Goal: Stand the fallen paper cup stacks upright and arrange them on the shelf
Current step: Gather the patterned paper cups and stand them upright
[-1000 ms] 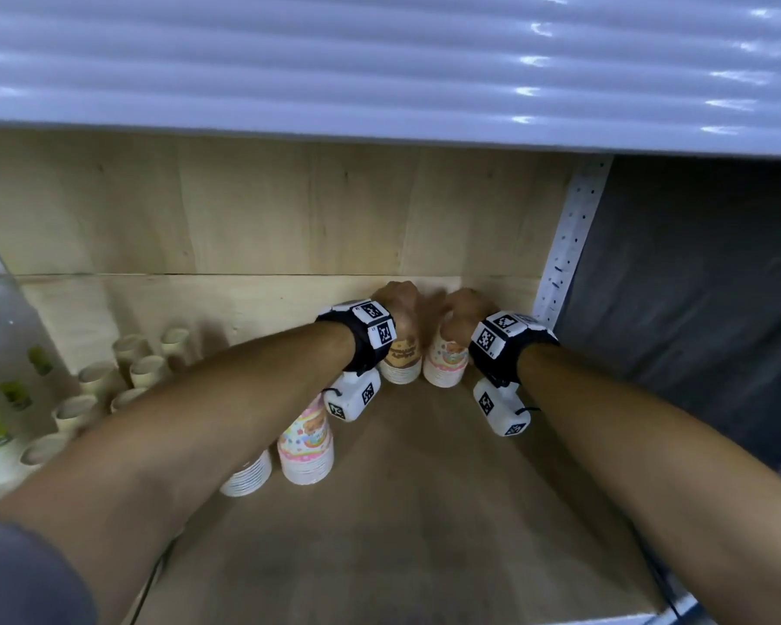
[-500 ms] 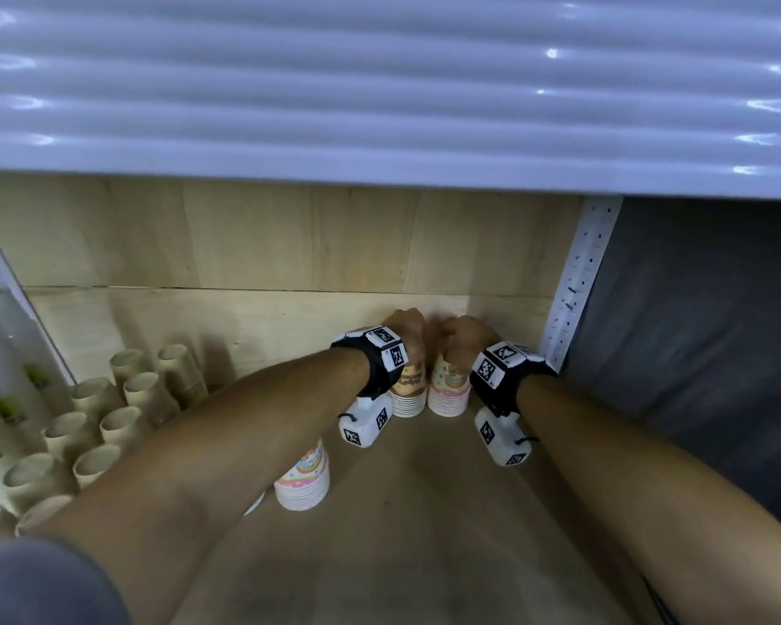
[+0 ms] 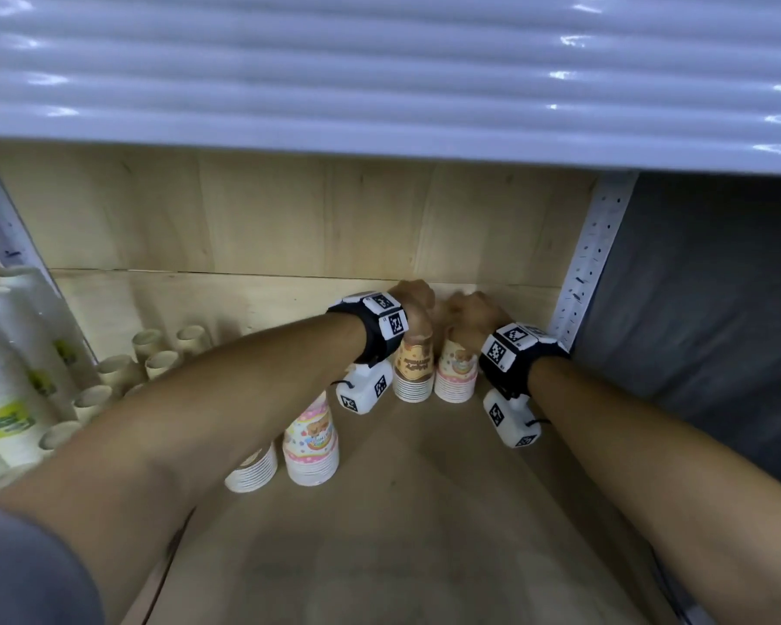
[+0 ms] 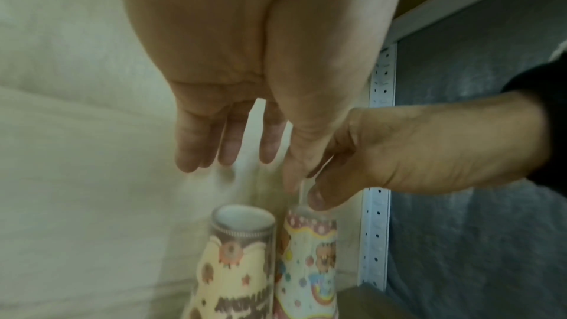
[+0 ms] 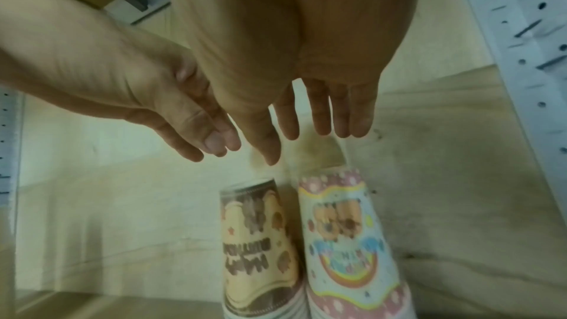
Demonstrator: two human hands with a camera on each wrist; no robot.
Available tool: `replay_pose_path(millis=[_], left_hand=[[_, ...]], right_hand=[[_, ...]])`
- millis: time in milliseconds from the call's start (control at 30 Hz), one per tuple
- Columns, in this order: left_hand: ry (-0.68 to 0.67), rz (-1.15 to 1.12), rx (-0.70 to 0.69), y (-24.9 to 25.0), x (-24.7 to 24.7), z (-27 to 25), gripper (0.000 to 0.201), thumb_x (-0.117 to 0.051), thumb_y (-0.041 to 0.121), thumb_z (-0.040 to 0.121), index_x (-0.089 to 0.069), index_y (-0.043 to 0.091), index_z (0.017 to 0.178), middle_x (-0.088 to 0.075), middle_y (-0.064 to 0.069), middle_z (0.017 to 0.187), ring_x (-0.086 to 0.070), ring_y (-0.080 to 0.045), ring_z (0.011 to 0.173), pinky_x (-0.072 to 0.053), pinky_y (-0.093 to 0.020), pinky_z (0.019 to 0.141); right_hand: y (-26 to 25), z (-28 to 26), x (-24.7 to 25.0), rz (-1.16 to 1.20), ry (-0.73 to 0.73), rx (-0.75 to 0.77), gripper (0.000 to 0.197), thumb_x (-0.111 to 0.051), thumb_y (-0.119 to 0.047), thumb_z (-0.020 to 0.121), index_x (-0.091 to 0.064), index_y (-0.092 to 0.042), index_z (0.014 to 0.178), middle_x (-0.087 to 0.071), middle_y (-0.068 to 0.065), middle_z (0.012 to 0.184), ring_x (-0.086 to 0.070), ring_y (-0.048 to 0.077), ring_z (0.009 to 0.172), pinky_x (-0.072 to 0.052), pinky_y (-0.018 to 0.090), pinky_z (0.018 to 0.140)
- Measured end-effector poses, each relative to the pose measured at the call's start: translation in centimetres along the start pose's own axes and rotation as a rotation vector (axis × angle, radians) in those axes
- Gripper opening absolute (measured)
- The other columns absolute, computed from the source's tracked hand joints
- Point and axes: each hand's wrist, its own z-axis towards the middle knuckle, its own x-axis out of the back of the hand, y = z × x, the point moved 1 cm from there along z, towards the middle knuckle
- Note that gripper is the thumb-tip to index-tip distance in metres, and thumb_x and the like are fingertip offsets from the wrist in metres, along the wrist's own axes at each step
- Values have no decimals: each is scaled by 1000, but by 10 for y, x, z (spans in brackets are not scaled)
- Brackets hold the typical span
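Brown stack (image 3: 412, 371): upright, back right of shelf (image 3: 424, 512), touching pink stack (image 3: 456, 369).
Left hand (image 4: 233, 86): above stacks, fingers straight, released.
Right hand (image 5: 294, 62): likewise released; thumb perhaps brushing pink stack's top.

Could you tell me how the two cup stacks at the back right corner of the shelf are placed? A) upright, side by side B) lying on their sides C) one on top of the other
A: the brown cup stack and the pink cup stack both stand upright, side by side.
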Motion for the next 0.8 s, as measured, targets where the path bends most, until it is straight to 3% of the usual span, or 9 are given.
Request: replay_pose_path(millis=[67, 133, 233, 333, 433, 500, 600, 700, 800], left_hand=[[-13, 12, 19, -2, 17, -11, 50, -72, 18, 87, -56, 8, 134, -54, -8, 136, -57, -27, 118, -45, -27, 78], [-5, 53, 33, -4, 35, -26, 51, -73, 22, 86, -57, 9, 133, -55, -7, 135, -56, -27, 119, -46, -29, 83], [-12, 88, 51, -14, 55, -49, 50, -72, 24, 88, -58, 12, 134, -54, -4, 137, -54, -24, 120, -43, -26, 81], [-67, 120, 102, -34, 66, -70, 51, -72, 26, 87, -58, 15, 135, -57, -3, 132, -58, -23, 108, -48, -27, 81], [-165, 151, 187, -58, 67, -90, 52, -74, 24, 86, -58, 16, 135, -63, -4, 111, -63, -25, 103, -54, -32, 84], [-192, 185, 234, -74, 65, -101, 51, -74, 23, 85, -59, 16, 133, -62, -4, 101, -63, -25, 99, -53, -31, 81], [-236, 218, 284, -96, 58, -117, 45, -74, 19, 84, -63, 13, 127, -62, -6, 105, -61, -24, 95, -51, -29, 74], [-303, 264, 302, -115, 49, -127, 40, -75, 18, 83, -67, 7, 120, -65, -7, 116, -62, -24, 104, -51, -30, 82], [-370, 297, 308, -129, 38, -137, 33, -76, 17, 83, -67, 5, 112, -62, 0, 96, -54, -17, 91, -43, -17, 60]], right_hand=[[-15, -9, 9, 2, 31, 24, 48, -61, -43, 73, -65, -17, 112, -64, 6, 118, -63, 27, 104, -54, 40, 90], [-27, -13, 14, -6, 47, 36, 43, -69, -29, 80, -64, -15, 120, -60, 8, 126, -59, 27, 113, -51, 38, 95], [-52, -17, 20, -33, 3, 98, 44, -70, -25, 83, -62, -13, 125, -57, 8, 130, -57, 25, 116, -47, 29, 87], [-81, -22, 17, -26, -59, 179, 44, -72, -31, 83, -64, -16, 123, -60, 6, 125, -59, 23, 110, -48, 27, 83], [-109, -32, 5, 4, -126, 229, 41, -75, -35, 80, -67, -19, 117, -62, 1, 116, -59, 18, 99, -47, 26, 79], [-126, -41, -6, -19, -163, 270, 40, -76, -37, 79, -68, -21, 115, -58, -3, 109, -56, 16, 100, -44, 26, 81], [-146, -48, -24, -20, -243, 293, 40, -76, -40, 77, -67, -21, 112, -59, -2, 107, -57, 18, 102, -45, 27, 83], [-160, -56, -41, -47, -301, 307, 44, -74, -45, 78, -67, -19, 111, -64, 1, 110, -60, 20, 98, -48, 27, 79], [-171, -65, -52, -65, -335, 317, 52, -72, -56, 75, -68, -15, 107, -68, 2, 99, -64, 20, 84, -49, 25, 67]])
